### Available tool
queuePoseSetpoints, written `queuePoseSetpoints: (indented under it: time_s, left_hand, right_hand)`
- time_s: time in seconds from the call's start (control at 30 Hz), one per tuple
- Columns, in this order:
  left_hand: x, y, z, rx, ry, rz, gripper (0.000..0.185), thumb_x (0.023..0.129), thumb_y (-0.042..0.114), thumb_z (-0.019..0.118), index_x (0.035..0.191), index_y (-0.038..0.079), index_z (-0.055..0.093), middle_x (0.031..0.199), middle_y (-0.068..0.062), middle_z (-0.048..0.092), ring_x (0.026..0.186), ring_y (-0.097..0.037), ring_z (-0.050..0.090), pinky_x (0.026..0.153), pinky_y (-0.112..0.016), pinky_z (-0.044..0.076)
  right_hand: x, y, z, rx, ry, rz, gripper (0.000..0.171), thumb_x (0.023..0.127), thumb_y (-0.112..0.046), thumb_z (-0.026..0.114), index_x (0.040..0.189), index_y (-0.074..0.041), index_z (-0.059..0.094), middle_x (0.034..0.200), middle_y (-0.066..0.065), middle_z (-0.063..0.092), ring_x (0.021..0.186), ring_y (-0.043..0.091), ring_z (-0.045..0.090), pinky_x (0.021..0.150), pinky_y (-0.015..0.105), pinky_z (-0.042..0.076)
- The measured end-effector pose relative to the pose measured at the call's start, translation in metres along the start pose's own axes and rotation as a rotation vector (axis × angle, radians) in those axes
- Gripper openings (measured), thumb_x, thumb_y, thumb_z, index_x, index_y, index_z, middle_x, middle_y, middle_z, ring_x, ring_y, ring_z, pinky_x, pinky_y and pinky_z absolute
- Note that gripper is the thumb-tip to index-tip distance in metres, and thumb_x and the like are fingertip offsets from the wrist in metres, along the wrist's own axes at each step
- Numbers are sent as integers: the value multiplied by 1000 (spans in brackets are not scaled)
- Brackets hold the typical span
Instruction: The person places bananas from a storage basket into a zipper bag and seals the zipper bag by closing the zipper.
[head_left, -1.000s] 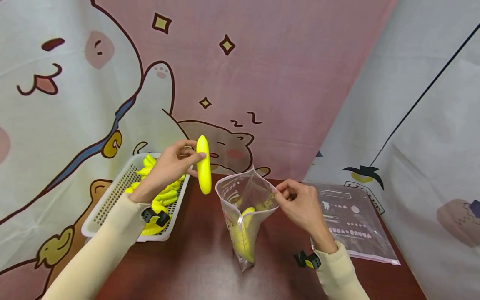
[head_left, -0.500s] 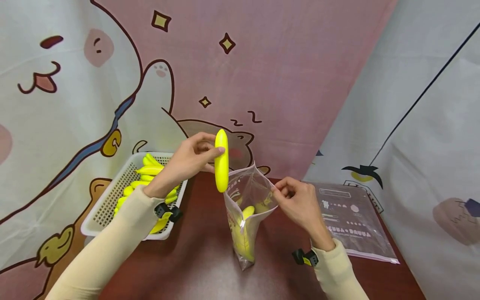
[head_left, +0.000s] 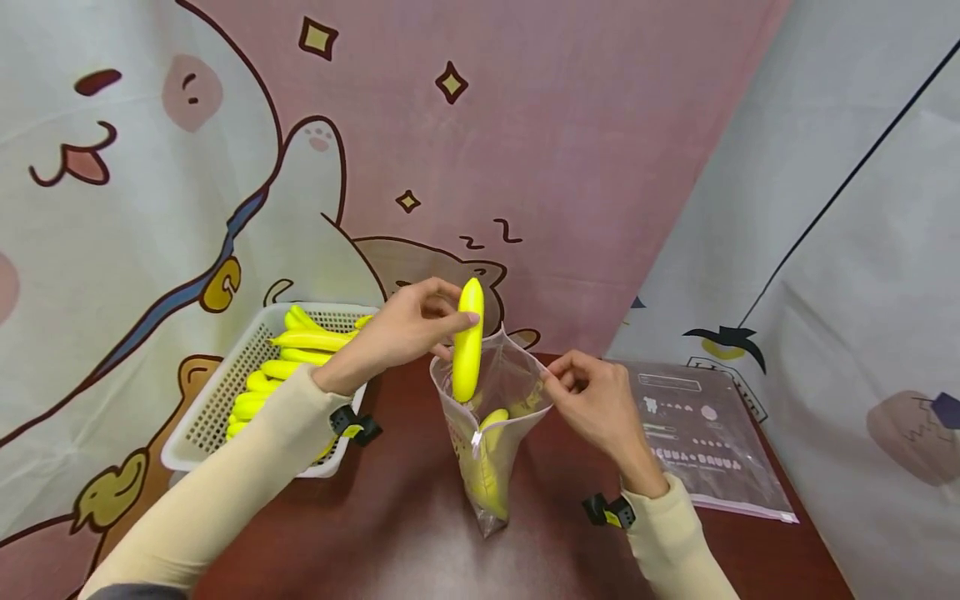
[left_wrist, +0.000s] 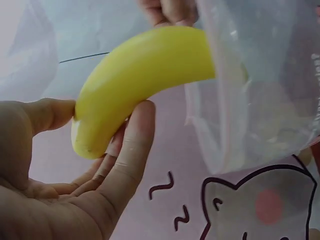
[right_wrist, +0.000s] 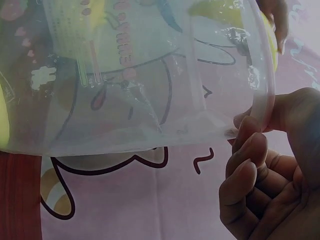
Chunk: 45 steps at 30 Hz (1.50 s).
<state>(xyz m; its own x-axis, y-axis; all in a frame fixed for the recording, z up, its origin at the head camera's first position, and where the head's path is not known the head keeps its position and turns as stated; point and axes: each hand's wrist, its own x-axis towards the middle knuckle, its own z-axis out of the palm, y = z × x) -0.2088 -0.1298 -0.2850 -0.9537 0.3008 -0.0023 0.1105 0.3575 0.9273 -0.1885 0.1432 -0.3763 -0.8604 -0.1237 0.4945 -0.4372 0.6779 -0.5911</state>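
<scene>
My left hand (head_left: 416, 325) pinches a yellow toy banana (head_left: 468, 342) between thumb and fingers, near its upper end. Its lower end dips into the mouth of a clear zipper bag (head_left: 517, 450), which the left wrist view shows behind the bag's near rim. With thumb and index finger, my right hand (head_left: 596, 404) pinches the right side of that bag's rim. The mouth gapes wide and the zipper slider (head_left: 476, 439) hangs at the front. Inside the bag another yellow banana (head_left: 491, 475) stands upright. In the right wrist view the fingers (right_wrist: 252, 150) grip the rim's corner.
At the left stands a white perforated basket (head_left: 202, 417) with several yellow bananas (head_left: 307, 340) in it. A flat zipper bag (head_left: 697, 433) lies at the right of the dark red table (head_left: 405, 533). A printed cloth (head_left: 585, 167) hangs behind.
My left hand has carried the banana rightward from beside the basket, then lowered it into the bag's mouth. My right hand stays almost in place, still pinching the rim.
</scene>
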Motion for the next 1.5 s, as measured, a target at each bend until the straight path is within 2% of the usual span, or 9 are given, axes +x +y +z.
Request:
queuePoseSetpoints:
  time_s: [0.2,0.47,0.6,0.7,0.83,1.0,1.1,1.23,1.5]
  left_hand:
    - [3,-4,9,106,-64,-94,52,93,35,77,131,8,54,106,-12,71,74,-23,75,70,-41,64]
    - [9,5,18,259,-142,-192,52,92,33,77,129,2,57,108,-13,69,73,-21,75,67,-35,63]
    - [13,8,24,290,-193,-224,52,93,31,77,129,-2,61,106,-12,70,74,-20,74,71,-36,64]
    - [17,9,29,315,-222,-253,44,92,31,77,120,-2,68,98,-12,73,74,-21,75,73,-37,64]
    - [20,10,33,360,-232,-301,36,93,31,77,108,-1,74,88,-12,75,72,-21,75,68,-33,63]
    - [19,11,31,359,-248,-341,38,95,27,75,116,-5,72,86,-15,75,69,-21,76,70,-34,64]
    - [17,11,27,338,-258,-343,41,96,27,74,122,-5,69,86,-16,76,69,-21,76,73,-37,64]
    - [14,8,20,308,-234,-306,42,95,31,74,123,-1,66,87,-13,75,69,-21,76,72,-38,64]
    - [5,1,5,225,-113,-131,33,98,33,70,121,9,65,102,-13,73,86,-28,74,72,-38,64]
  right_hand:
    - [-1,1,2,3,-11,3,10,88,-19,77,80,-21,73,57,-13,62,52,4,54,52,22,43]
    - [0,2,2,6,-15,1,10,88,-18,77,80,-20,73,57,-13,62,52,5,54,52,23,43]
    - [0,1,2,19,-18,6,10,88,-18,78,80,-20,73,57,-13,62,51,5,54,52,23,43]
    - [-1,0,3,27,-20,11,10,88,-18,78,80,-19,73,57,-12,63,51,5,54,51,23,43]
    - [-2,-1,4,38,-22,12,10,88,-17,78,80,-19,73,57,-13,63,51,5,55,51,22,44]
    - [-2,-2,6,41,-24,9,10,88,-17,77,79,-20,73,57,-13,63,51,6,55,50,22,43]
    - [-2,-2,6,38,-20,6,10,88,-17,76,79,-20,72,57,-13,63,51,6,55,50,22,42]
    - [-1,-3,6,34,-18,-3,10,88,-16,76,79,-20,72,57,-13,63,51,5,55,50,21,43]
    - [-1,-3,5,30,-20,-7,9,88,-14,75,80,-19,72,58,-12,63,51,6,54,50,22,43]
